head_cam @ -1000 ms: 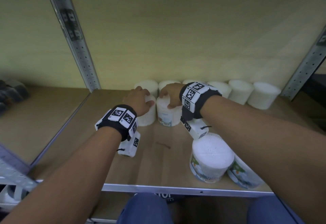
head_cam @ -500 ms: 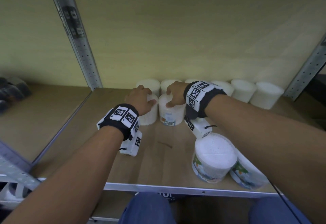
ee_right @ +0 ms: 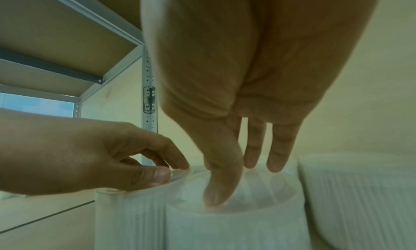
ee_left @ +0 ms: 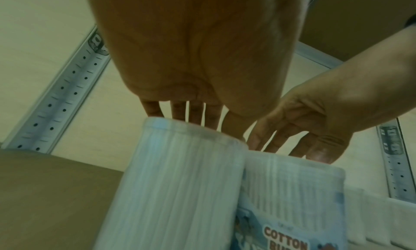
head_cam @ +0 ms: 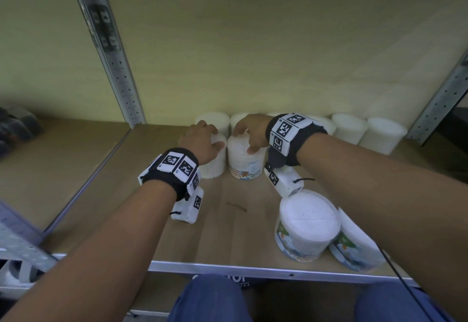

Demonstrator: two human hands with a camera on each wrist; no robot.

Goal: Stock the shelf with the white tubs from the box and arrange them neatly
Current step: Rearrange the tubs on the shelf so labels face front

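Two white tubs stand side by side in front of the back row. My left hand (head_cam: pixel 210 139) grips the left tub (head_cam: pixel 215 167) from above, thumb on the near rim and fingers over the lid. My right hand (head_cam: pixel 243 139) holds the top of the right tub (head_cam: pixel 243 164), which bears a label, in the same way. In the left wrist view my left hand (ee_left: pixel 207 124) reaches over the left tub (ee_left: pixel 175 182), which touches the right tub (ee_left: pixel 292 182). The right wrist view shows my right hand (ee_right: pixel 243 181) on the right tub's (ee_right: pixel 236 227) lid.
A row of white tubs (head_cam: pixel 349 129) lines the back wall of the wooden shelf (head_cam: pixel 228 233). Two more labelled tubs (head_cam: pixel 307 225) sit near the front right edge, one half hidden under my right arm. Metal uprights (head_cam: pixel 121 88) frame the bay; a neighbouring shelf lies to the left.
Both hands stay on top of the same two tubs with hardly any movement. Only the head view has shifted slightly.
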